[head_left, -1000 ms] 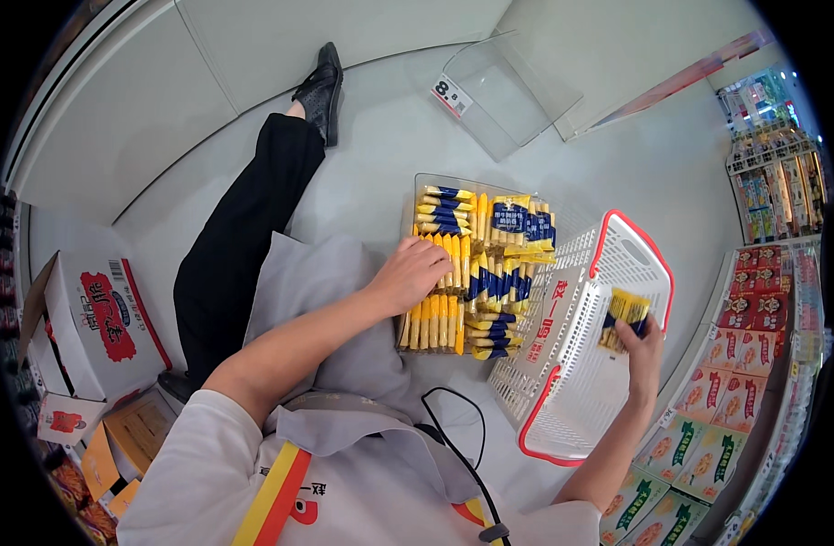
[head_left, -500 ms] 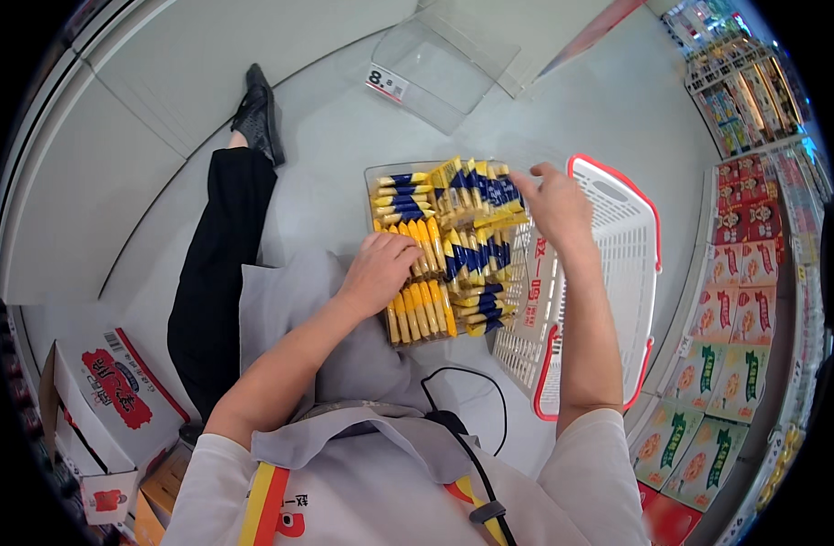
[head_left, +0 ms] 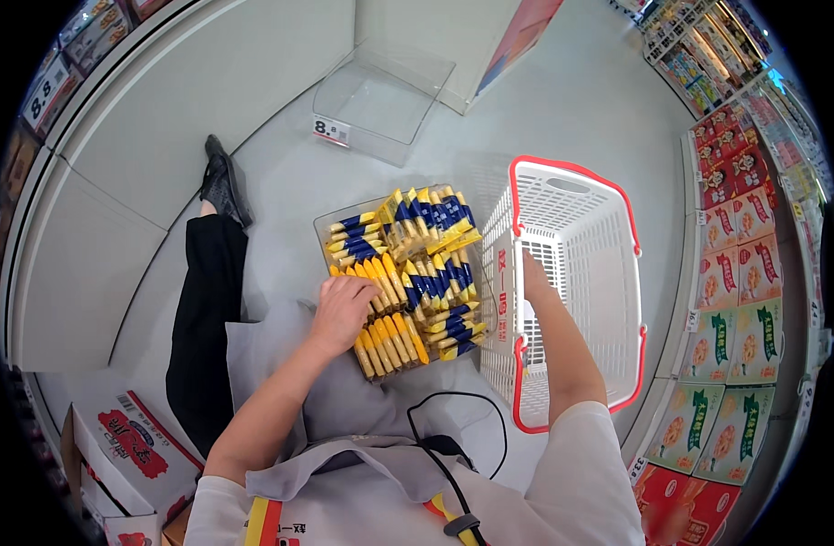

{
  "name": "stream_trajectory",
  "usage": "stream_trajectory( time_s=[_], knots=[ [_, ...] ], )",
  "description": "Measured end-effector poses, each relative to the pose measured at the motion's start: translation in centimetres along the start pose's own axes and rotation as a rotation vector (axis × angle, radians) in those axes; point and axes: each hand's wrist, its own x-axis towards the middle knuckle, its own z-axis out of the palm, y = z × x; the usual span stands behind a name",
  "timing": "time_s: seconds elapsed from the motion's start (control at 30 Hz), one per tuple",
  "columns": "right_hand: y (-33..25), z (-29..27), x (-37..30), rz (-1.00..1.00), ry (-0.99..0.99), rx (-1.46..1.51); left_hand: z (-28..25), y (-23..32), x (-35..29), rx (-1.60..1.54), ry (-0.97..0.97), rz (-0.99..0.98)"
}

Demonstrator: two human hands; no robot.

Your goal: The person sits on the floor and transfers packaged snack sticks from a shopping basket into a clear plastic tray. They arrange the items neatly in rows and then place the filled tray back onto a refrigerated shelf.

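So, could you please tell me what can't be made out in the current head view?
All in the head view:
Right hand: most of its fingers, and anything they hold, hidden behind the basket's left wall.
Some yellow packets: covered by the left hand.
White-and-red carton: lower end cut off by the bottom edge.
Goods on the far upper-right shelves: too small to identify.

Grey floor [head_left: 562, 109], transparent bin [head_left: 373, 141], white basket [head_left: 608, 264]

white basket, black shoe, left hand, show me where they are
White basket [head_left: 595, 273], head view: perforated inner wall.
Black shoe [head_left: 224, 188], head view: middle of the upper.
Left hand [head_left: 341, 309], head view: back of the hand.
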Motion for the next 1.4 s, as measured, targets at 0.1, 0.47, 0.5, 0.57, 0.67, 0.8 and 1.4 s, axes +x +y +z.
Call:
stream_trajectory(
  time_s=[0.1,0.47,0.5,0.57,0.67,0.8,1.4],
  knots=[
    [0.2,1.4,0.6,0.005,-0.019,0.261,-0.1,0.1,-0.2,-0.001,-0.004,-0.033],
    [3.3,-0.3,-10.2,-0.266,-0.471,0.192,0.7,0.5,-0.5,0.011,0.030,-0.065],
    [3.4,0.7,-11.4,-0.332,-0.540,0.197,0.8,0.7,-0.4,0.001,0.022,-0.048],
    [3.1,2.2,-13.5,-0.326,-0.525,0.208,0.5,0.8,-0.1,0.006,0.016,-0.033],
    [-0.4,0.2,-14.0,-0.150,-0.592,0.032,0.4,0.6,-0.3,0.032,0.007,-0.024],
    [1.7,5.1,-14.3,-0.439,-0.321,-0.103,0.5,0.1,-0.6,0.002,0.004,-0.035],
    [-15.6,-14.2,-9.5,-0.039,-0.010,0.239,0.5,-0.3,-1.0,-0.038,0.031,-0.010]
  ],
)
